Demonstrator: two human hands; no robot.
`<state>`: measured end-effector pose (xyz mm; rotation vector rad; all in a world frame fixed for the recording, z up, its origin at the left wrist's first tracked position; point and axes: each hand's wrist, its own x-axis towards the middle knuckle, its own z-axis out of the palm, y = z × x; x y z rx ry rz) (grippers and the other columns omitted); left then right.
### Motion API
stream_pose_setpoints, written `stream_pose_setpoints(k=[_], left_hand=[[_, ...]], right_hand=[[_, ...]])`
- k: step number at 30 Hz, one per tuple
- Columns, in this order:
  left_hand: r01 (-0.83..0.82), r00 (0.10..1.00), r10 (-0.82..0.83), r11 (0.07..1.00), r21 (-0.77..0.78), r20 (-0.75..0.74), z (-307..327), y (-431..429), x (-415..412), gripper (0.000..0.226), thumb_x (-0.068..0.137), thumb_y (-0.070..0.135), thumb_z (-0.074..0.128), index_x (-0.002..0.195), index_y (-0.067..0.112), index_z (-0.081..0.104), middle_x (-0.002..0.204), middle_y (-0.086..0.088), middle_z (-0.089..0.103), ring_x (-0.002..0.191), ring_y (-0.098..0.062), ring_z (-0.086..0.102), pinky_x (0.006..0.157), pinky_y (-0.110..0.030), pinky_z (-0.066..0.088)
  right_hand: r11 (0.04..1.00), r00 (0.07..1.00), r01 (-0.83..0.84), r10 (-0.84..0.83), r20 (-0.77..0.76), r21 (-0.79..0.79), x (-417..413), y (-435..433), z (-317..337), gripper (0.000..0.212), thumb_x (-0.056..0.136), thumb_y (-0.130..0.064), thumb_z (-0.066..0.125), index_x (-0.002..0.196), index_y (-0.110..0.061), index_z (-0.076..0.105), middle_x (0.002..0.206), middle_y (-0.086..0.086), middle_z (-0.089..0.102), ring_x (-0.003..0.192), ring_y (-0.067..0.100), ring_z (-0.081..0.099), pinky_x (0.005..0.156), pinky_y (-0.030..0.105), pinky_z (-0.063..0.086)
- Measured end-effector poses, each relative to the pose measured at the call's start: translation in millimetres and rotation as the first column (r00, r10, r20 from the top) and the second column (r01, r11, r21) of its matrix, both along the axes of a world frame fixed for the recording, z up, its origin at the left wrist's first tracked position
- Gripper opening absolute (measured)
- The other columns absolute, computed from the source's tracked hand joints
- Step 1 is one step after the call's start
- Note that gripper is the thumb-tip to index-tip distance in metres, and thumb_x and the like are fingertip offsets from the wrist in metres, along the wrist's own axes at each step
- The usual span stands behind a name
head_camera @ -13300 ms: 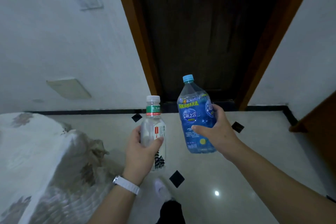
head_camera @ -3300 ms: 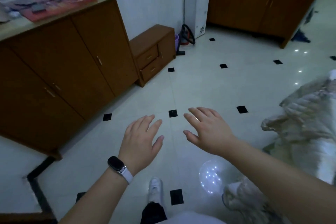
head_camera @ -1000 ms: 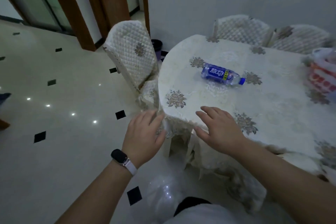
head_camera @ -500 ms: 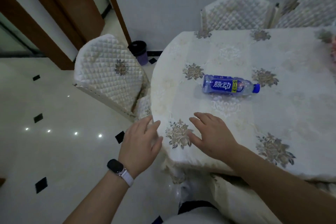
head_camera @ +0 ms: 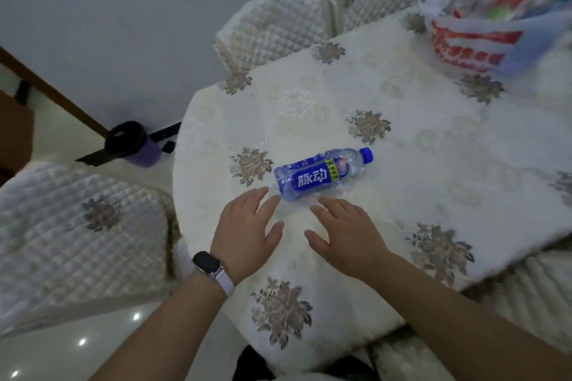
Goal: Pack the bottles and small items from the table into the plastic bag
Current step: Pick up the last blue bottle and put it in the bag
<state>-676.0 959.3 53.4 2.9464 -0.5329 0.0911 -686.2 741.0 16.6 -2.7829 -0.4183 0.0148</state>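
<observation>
- Looks nearly done: just one bottle (head_camera: 323,175) left on the tabletop (head_camera: 433,145), lying on its side right in front of both hands.
- Left hand (head_camera: 246,233) and right hand (head_camera: 346,230) are empty, fingers spread, not gripping yet.
- Bag (head_camera: 483,31) sits at the far corner, mouth open, already stuffed; contents too blurry to call.

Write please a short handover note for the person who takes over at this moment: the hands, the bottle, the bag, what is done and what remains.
Left hand: open, empty, fingertips near the base of the blue bottle, not gripping it.
Right hand: open, empty, just in front of the bottle.
The bottle lies on its side on the table, cap pointing right.
The plastic bag sits at the far right of the table, open, with items already inside.
Done: some items packed.
Left: pick up the bottle and put it into the bag. No other loose items are visible on the table.
</observation>
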Motion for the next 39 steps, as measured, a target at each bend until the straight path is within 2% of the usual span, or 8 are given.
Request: stream_pose_setpoints(k=[5,9,13,16,22,28,32,39], left_hand=[[0.206,0.977,-0.210,0.975,-0.089,-0.040,-23.7,-16.3,64.0,0.050,0.084,0.039,0.054,0.123,0.009,0.062,0.122,-0.015,0.063,0.108,-0.035,0.061,0.086,-0.045,0.052],[0.360,0.929,-0.369,0.920,-0.157,-0.032,-41.7,-22.2,110.2,0.049,0.081,0.034,0.064,0.122,0.008,0.061,0.121,-0.016,0.063,0.105,-0.035,0.061,0.085,-0.045,0.055],[0.428,0.890,-0.442,0.895,-0.128,-0.115,-53.8,-30.2,154.5,0.064,0.082,0.047,0.051,0.134,0.009,0.054,0.128,-0.021,0.058,0.113,-0.039,0.057,0.091,-0.047,0.050],[0.441,0.852,-0.455,0.890,-0.113,-0.258,-61.5,-40.4,172.4,0.073,0.082,0.053,0.053,0.141,0.011,0.042,0.127,-0.016,0.056,0.113,-0.037,0.054,0.088,-0.045,0.049],[0.427,0.809,-0.413,0.902,-0.065,-0.418,-80.5,-64.5,190.6,0.088,0.081,0.055,0.062,0.149,0.015,0.021,0.122,-0.014,0.052,0.106,-0.036,0.054,0.081,-0.042,0.047],[0.298,0.846,-0.288,0.953,-0.048,-0.448,-88.6,-85.9,191.8,0.082,0.069,0.068,0.065,0.125,0.017,0.034,0.103,-0.010,0.055,0.088,-0.035,0.060,0.068,-0.036,0.045],[0.246,0.864,-0.236,0.969,-0.035,-0.445,-90.6,-94.6,194.1,0.070,0.067,0.063,0.066,0.113,0.020,0.035,0.097,-0.007,0.057,0.084,-0.033,0.061,0.066,-0.036,0.046],[0.213,0.858,-0.274,0.959,-0.185,-0.435,-79.4,-89.2,181.5,0.066,0.059,0.068,0.067,0.103,0.028,0.039,0.093,0.002,0.061,0.080,-0.024,0.062,0.068,-0.040,0.054]], right_hand=[[0.979,0.977,0.203,-0.205,-0.057,-0.034,5.2,0.3,-22.5,0.054,0.084,-0.054,0.045,0.117,-0.016,0.066,0.124,0.007,0.065,0.110,0.029,0.062,0.090,0.042,0.050],[0.917,0.915,0.391,-0.396,-0.075,-0.080,5.9,13.9,-27.2,0.054,0.084,-0.055,0.046,0.116,-0.016,0.066,0.122,0.007,0.065,0.107,0.030,0.062,0.087,0.042,0.051],[0.867,0.864,0.478,-0.493,-0.104,-0.141,13.1,27.0,-22.5,0.055,0.085,-0.055,0.043,0.116,-0.015,0.065,0.121,0.008,0.064,0.106,0.031,0.061,0.086,0.041,0.049],[0.833,0.831,0.525,-0.546,-0.105,-0.174,16.5,35.5,-18.9,0.054,0.086,-0.055,0.043,0.116,-0.015,0.064,0.120,0.008,0.064,0.106,0.031,0.061,0.086,0.041,0.048],[0.792,0.781,0.589,-0.609,-0.137,-0.163,26.0,39.6,-28.2,0.054,0.087,-0.054,0.042,0.116,-0.014,0.063,0.119,0.009,0.063,0.106,0.033,0.059,0.087,0.043,0.048],[0.791,0.768,0.604,-0.611,-0.191,-0.098,32.7,31.2,-53.4,0.053,0.085,-0.053,0.044,0.115,-0.014,0.064,0.119,0.008,0.063,0.105,0.032,0.060,0.087,0.042,0.049],[0.785,0.754,0.615,-0.612,-0.239,-0.071,35.1,26.4,-63.4,0.055,0.084,-0.055,0.042,0.115,-0.015,0.063,0.117,0.006,0.063,0.106,0.030,0.059,0.087,0.041,0.048],[0.767,0.742,0.641,-0.626,-0.241,-0.017,26.9,21.5,-59.0,0.057,0.085,-0.056,0.043,0.118,-0.014,0.063,0.121,0.007,0.063,0.108,0.031,0.060,0.088,0.042,0.049]])
